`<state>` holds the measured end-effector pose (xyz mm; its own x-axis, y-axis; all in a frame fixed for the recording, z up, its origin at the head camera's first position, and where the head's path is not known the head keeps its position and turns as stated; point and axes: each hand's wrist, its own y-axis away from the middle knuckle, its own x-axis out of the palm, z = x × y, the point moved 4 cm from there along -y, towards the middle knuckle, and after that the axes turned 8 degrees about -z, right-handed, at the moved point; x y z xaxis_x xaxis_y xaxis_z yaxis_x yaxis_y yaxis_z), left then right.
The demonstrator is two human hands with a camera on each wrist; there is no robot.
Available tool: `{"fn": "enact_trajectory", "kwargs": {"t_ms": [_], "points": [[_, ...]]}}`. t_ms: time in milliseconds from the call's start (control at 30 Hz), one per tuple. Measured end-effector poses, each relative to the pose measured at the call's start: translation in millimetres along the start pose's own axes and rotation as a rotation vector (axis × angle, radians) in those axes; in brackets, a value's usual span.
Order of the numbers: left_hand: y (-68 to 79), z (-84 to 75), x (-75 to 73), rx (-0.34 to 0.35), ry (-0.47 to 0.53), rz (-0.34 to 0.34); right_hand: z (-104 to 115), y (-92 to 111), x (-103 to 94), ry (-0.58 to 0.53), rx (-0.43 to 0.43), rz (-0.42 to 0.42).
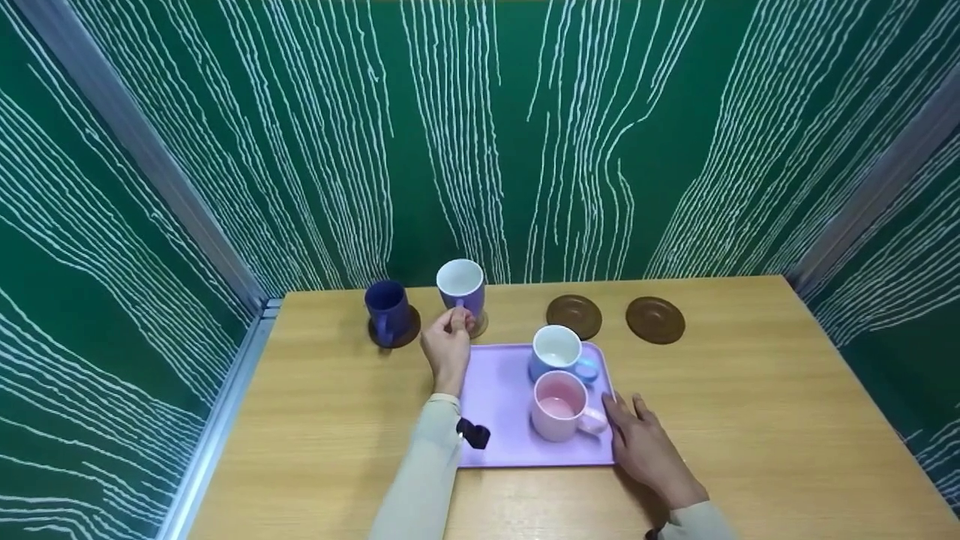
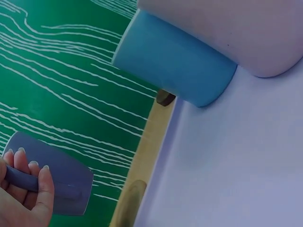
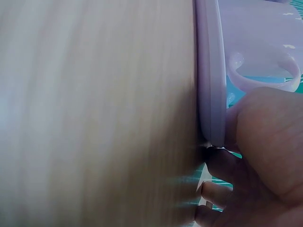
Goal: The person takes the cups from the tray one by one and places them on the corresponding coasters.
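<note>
While the left hand (image 1: 448, 346) grips it, the purple mug (image 1: 463, 288) is upright.

The left arm (image 1: 409, 487) reaches well forward in a pale sleeve (image 1: 431, 442), and the left hand (image 1: 448, 346) curls its fingers (image 2: 21, 163) inward in a firm grip, fingertips bunched close together. The right arm (image 1: 701, 519) shows only at its cuff and wrist, slanting forward and inward. Nearer the body than its partner, the right hand (image 1: 643, 448) lies with its back turned up, thumb and forefinger pinching, the other fingers spread slightly apart.
</note>
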<state>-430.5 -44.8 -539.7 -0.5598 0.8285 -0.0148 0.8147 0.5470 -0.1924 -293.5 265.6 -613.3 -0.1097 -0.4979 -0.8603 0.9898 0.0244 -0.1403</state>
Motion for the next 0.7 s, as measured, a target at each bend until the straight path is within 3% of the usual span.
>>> {"fn": "enact_trajectory", "kwargs": {"t_ms": [333,700], "points": [[-3.1,24.2,7.3,-0.061,-0.018,-0.007,2,-1,0.2,0.0,-0.076,-0.109],[-0.2,40.4,15.4,-0.167,-0.097,0.015,1,0,-4.5,-0.008,-0.036,-0.058]]}}
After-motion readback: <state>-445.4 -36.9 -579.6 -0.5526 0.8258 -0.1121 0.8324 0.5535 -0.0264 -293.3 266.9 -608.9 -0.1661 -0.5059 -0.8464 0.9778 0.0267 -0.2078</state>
